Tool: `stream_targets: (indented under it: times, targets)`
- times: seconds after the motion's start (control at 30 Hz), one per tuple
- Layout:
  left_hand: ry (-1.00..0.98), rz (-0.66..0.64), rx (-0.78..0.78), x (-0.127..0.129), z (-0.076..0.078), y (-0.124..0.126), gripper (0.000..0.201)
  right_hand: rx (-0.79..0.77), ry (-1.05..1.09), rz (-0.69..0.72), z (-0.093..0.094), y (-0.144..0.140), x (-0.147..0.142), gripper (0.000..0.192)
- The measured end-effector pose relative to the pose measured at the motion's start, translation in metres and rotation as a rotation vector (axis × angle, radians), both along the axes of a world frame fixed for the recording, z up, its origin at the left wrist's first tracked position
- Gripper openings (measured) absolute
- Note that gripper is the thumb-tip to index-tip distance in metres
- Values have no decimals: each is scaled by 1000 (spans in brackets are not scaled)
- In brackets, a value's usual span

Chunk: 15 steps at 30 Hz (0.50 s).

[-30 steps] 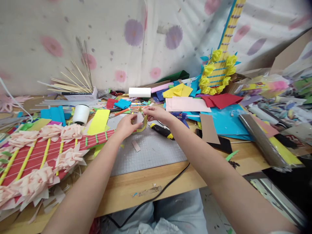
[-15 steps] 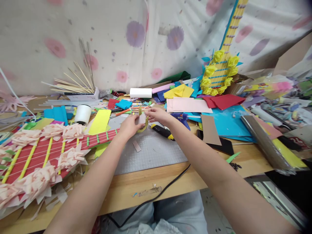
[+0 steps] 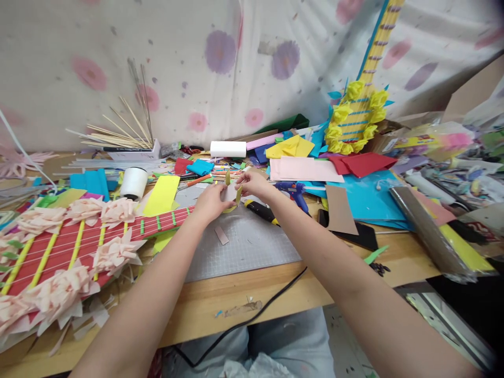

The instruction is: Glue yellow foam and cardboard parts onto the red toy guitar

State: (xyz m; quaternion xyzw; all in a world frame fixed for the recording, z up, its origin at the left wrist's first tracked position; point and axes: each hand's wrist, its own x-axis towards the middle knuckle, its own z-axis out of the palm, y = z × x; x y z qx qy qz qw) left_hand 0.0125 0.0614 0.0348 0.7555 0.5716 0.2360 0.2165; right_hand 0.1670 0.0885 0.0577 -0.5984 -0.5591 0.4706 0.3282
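**Olive-green piece point(image 3: 238, 196) between two bare hands, over the mat**

From my remote post I have the head view only. Left hand point(image 3: 211, 202): partly closed, thumb and fingers grasping the olive-green piece at its pale face point(image 3: 229, 193). Right hand point(image 3: 254, 184): fingers bent and drawn together at the piece's upper right edge; I cannot tell whether they pinch it or merely touch. Position: above the far part of the grey cutting mat point(image 3: 246, 254); contact with the mat is hidden from me.

Count, on the table point(image 3: 212, 296):
- Small pinkish strip point(image 3: 221, 235): one, flat on the mat, nearer me than the hands.
- Black-and-yellow tool point(image 3: 262, 211): one, just beside the right hand, partly behind the forearm.
- Blue glue gun point(image 3: 296, 195): one, beyond the right forearm.
- Guitar-shaped crafts: two. Red one point(image 3: 84, 244) at left, with pale pink flowers; yellow one point(image 3: 354, 118) upright at the back.
- White spool point(image 3: 134, 182): one.
- White cylinder point(image 3: 228, 149): one.
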Motion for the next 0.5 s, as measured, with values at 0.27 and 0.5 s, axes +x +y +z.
stream_targets:
  times: [0.27, 0.5]
  targets:
    - [-599, 307, 126, -40, 6, 22, 44, 70, -142, 7, -8, 9, 2, 18]
    - [-317, 232, 55, -47, 4, 12, 34, 18, 8, 55, -2, 4, 5, 17]
